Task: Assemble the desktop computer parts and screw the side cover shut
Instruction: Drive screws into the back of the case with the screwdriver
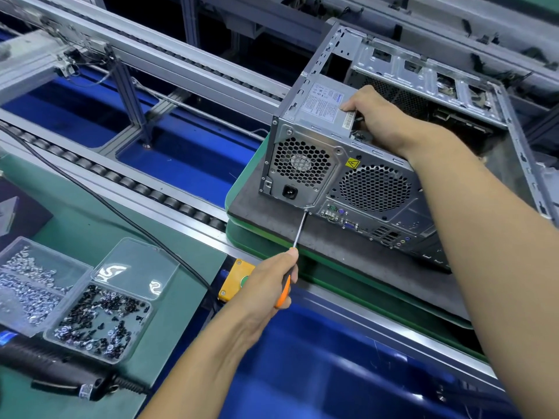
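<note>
Orange-handled screwdriver (pixel 295 258) gripped in left hand (pixel 266 285), tip at a screw on computer case (pixel 348 176) rear panel. Right hand (pixel 372 111) curled over power supply (pixel 323 104) edge inside open case, on dark mat (pixel 272 219). Screw tray (pixel 99 322) on green counter (pixel 181 297).

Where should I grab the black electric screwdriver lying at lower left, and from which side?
Judging by its pose, take the electric screwdriver round its thick black barrel, coming down from above: it lies flat on the green mat, long side exposed. Avoid the right end, where the coiled cord exits.
</note>
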Demonstrator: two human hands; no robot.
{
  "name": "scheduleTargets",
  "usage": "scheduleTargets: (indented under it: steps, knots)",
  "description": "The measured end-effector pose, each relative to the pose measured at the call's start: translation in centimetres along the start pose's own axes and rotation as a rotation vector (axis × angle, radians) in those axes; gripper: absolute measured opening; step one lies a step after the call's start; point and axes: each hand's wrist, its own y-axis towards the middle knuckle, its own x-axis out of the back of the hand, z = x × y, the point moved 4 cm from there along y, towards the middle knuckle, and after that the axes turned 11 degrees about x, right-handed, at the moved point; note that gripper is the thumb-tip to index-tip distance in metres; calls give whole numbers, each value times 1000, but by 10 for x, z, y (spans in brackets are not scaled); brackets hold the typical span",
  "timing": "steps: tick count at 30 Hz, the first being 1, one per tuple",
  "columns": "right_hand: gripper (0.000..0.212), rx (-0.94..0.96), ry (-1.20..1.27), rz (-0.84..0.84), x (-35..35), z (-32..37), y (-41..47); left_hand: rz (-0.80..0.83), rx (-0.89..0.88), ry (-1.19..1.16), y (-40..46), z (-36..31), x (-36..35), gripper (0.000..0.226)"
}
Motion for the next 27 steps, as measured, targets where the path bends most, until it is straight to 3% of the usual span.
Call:
scheduleTargets:
  steps: [7, 10, 14, 17, 19, 23, 25, 27]
  knots:
    - [19, -20, 10, -1, 0, -2, 2, -114, -115, 203, -1, -5, -3, 48]
    - [18, -19, 13, 7, -1, -1, 1, -311, -223, 306, -2, -7, 6, 49]
    - [22, -47, 11, 0, -1, -3, -1, -625, -434, 687, -15, -16, 7, 46]
    - [22, -30, 8, -19, -1, -3, 0, -813, -489, 970, -22, -20, 2, 37]
    - [18, -24, 17, -49, -1, -3, 2, -877, -522, 1036, -26, -24, -2, 31]
    - [19, -32, -11, -42, -1, -1, 0, -868, -505, 1043, -25, -25, -3, 27]
    - [23, -41, -7, -52, -1, 1, -3, -685, -379, 859, -12, -16, 1, 34]
    - [26, -40, 3, -54, -2, 2, -4, -412, -227, 531, 1, -8, 3, 46]
